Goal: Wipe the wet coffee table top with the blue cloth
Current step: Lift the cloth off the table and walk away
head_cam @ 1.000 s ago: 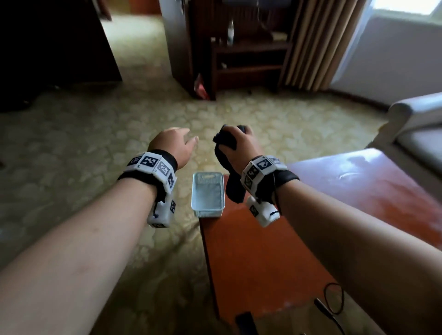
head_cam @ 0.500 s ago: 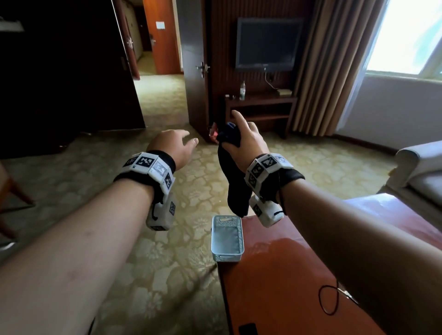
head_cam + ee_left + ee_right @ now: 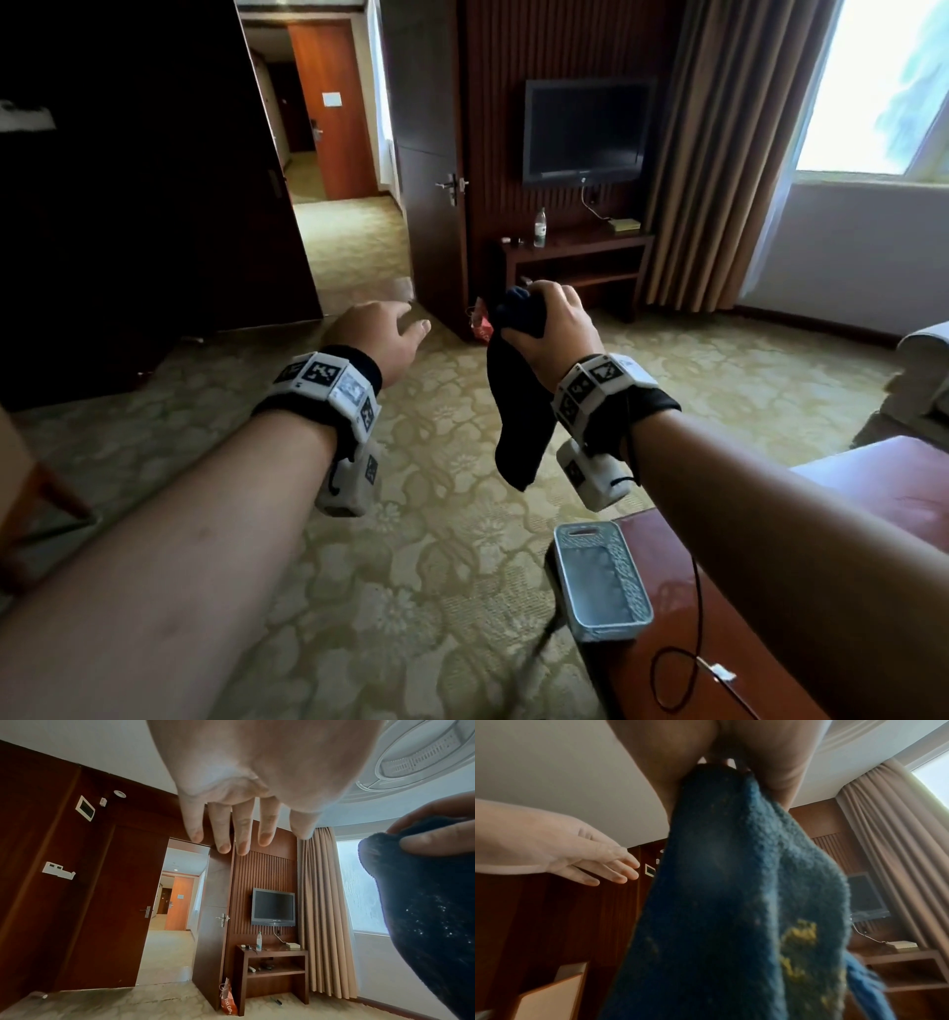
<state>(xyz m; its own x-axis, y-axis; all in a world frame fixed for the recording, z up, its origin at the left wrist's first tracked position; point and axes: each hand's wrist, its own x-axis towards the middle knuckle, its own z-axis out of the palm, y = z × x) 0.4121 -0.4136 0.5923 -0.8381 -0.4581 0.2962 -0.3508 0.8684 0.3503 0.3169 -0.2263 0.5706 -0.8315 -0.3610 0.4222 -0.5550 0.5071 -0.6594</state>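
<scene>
the right hand (image 3: 552, 334), just right of centre in the head view, has its fingers curled over the top of the blue cloth (image 3: 518, 411) and bunches it in a fist, thumb pressed on the fabric; the rest of the cloth hangs straight down from the grip as a loose dark tail, clear of everything beneath it. the right wrist view, filled through its middle by the fleecy blue fabric with a yellowish patch low on it, shows the same gathered hold. the left hand (image 3: 382, 339), to the left of centre, holds nothing: its fingers (image 3: 241, 829) are straight and slightly spread, reaching toward the cloth without touching it. the coffee table (image 3: 683, 663), a reddish glossy top, sits in the lower right corner of the head view, well below both hands, with a pale sheen on its far part that may be the wetness. a small light-grey basket (image 3: 634, 575) stands at its near left corner and a thin black cable (image 3: 672, 668) loops on the wood beside it. judging from this, the step in hand is readying the cloth, and no wiping contact has been made. the next move probably calls for the left hand to take a hanging edge so the cloth can be opened or folded into a flat pad, then lowered onto the tabletop, with strokes kept off the basket and the cable.
</scene>
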